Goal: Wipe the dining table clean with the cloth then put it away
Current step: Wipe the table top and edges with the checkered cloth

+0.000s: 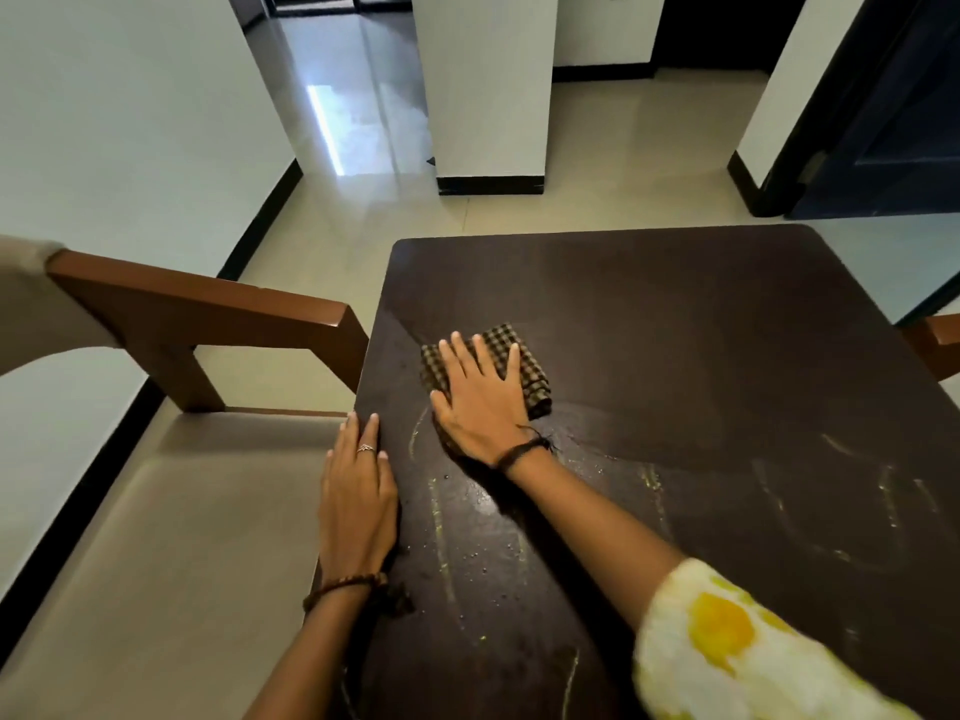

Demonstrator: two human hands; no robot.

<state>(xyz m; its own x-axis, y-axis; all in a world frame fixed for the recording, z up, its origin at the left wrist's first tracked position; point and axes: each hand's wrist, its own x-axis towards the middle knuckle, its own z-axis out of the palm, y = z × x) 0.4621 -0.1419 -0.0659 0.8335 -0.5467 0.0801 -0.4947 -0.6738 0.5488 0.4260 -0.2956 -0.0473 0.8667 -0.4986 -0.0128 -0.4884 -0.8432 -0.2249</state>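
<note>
While the right hand (480,402) lies flat on the folded checked cloth (524,368), fingers spread and palm down, its grip is open: it presses the cloth rather than clutching it. That cloth sits on the dark tabletop (701,324), toward the tabletop's left edge and a little past its middle. Nearer the person on the same left edge, the left hand (358,498) rests flat with its fingers together (a ring shows on one finger), its grip open too and holding nothing. Pale yellowish streaks (439,517) and small droplets mark the tabletop on the near side of the cloth. A wooden chair (208,309) with a beige seat stands against the tabletop's left edge.
</note>
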